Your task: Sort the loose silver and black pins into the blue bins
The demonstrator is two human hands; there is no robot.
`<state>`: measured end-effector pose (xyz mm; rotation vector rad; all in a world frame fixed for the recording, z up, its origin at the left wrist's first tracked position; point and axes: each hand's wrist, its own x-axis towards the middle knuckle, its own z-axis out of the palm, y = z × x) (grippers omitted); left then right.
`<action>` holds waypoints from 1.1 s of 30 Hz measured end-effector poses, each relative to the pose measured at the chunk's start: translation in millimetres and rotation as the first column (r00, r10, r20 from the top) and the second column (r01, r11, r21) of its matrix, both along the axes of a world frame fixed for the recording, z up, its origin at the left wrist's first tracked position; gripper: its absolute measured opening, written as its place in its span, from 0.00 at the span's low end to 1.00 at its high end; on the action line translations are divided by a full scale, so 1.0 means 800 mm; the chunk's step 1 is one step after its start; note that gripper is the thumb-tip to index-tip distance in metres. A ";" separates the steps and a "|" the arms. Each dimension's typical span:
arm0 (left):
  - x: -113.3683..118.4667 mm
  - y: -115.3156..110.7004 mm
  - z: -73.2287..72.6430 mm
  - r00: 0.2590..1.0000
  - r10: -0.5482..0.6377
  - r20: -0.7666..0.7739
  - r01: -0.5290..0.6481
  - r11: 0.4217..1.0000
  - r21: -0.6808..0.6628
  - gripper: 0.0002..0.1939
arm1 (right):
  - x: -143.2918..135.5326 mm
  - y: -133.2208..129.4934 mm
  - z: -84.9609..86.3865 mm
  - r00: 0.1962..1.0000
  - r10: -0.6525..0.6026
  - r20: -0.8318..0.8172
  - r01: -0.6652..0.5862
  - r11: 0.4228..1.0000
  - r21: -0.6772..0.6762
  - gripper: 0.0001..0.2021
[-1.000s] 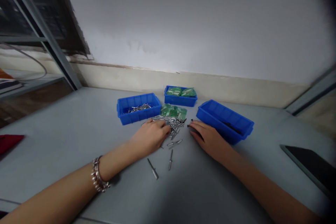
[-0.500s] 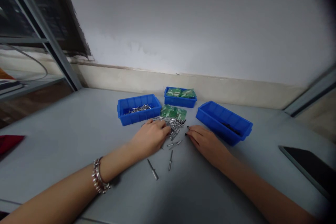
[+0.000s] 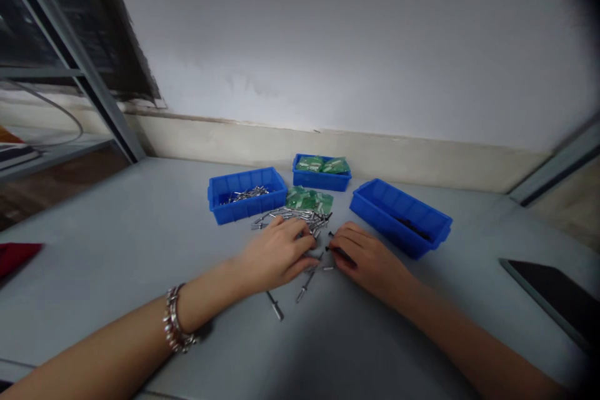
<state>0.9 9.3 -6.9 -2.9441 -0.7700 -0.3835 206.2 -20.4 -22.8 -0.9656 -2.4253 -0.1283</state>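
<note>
Silver rivets lie in a loose pile on the grey table. My left hand rests over the near side of the pile, its fingers curled down among the rivets and apart from each other. Close to its right, my right hand has its fingers pressed together around small dark pieces whose ends stick out at the fingertips. Between and below the hands lie a few single rivets. Green packets touch the far side of the pile.
A blue bin with rivets stands left of the pile. Behind it, a smaller blue bin holds green packets. To the right is a blue bin with dark pieces. A dark flat device lies far right, red cloth far left.
My left hand has moved right and slightly nearer, toward my right hand. The loose rivets between the hands have shifted. Dark pieces show more clearly in my right hand, which has moved slightly left.
</note>
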 end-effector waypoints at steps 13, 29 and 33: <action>0.004 -0.005 -0.002 0.992 -0.108 0.065 0.107 0.994 0.016 0.13 | -0.011 -0.014 0.004 0.992 -0.026 -0.120 0.026 1.000 0.000 0.04; 0.007 -0.005 0.000 0.988 -0.100 0.114 0.089 0.991 0.096 0.16 | -0.015 -0.021 0.007 0.976 -0.009 -0.216 0.008 1.000 -0.007 0.04; 0.006 -0.002 0.000 0.980 -0.079 0.182 0.066 0.995 0.075 0.14 | -0.013 -0.021 0.005 0.976 -0.083 -0.201 0.079 0.996 -0.029 0.07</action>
